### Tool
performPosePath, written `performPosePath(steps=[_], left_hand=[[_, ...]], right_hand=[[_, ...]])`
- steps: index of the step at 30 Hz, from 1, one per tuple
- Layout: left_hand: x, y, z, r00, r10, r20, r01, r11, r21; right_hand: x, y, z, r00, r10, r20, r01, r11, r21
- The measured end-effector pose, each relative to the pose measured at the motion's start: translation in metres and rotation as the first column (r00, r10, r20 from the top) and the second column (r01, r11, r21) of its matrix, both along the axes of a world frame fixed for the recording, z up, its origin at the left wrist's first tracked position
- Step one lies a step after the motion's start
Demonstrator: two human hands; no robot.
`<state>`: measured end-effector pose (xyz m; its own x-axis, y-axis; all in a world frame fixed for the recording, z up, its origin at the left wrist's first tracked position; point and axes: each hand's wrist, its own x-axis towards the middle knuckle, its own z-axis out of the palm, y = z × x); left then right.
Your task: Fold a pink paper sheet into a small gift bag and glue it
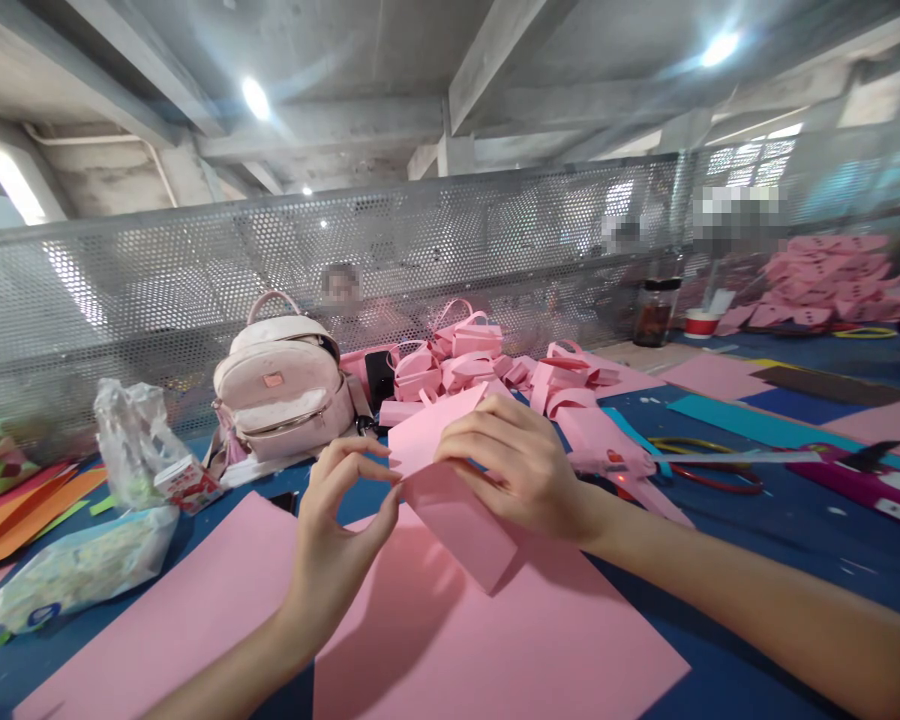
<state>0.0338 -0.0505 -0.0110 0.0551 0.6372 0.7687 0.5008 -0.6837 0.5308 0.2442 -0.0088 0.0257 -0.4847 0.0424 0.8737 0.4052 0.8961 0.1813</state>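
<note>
A folded piece of pink paper is held up between my hands, with one panel bent over the other. My left hand pinches its left edge between thumb and fingertips. Wrapped over its upper right side, my right hand grips it with bent fingers; the thumb is partly hidden. Below lies a large flat pink sheet, shaded by the hands. Another pink sheet is on the left. Just right of my right hand rests a pink glue gun with a small orange light.
Pink paper baskets are piled behind my hands, beside a pale pink backpack. A plastic packet and orange paper lie left. Rightward are a magenta tool, a dark-lidded jar and a red cup. A perforated metal screen stands behind.
</note>
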Motion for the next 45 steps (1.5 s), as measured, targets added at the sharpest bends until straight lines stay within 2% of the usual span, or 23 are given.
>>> performPosePath(steps=[8,45], left_hand=[[0.0004,0.001,-0.0009,1.0,0.01,0.011,-0.01,1.0,0.027],[0.0024,0.0004,-0.0007,0.999,-0.02,0.037,0.02,1.0,-0.003]], right_hand=[[-0.0002,0.0007,0.0001,1.0,-0.005,0.001,0.005,1.0,0.014],[-0.0003,0.0004,0.0,1.0,-0.007,-0.005,0.007,1.0,0.013]])
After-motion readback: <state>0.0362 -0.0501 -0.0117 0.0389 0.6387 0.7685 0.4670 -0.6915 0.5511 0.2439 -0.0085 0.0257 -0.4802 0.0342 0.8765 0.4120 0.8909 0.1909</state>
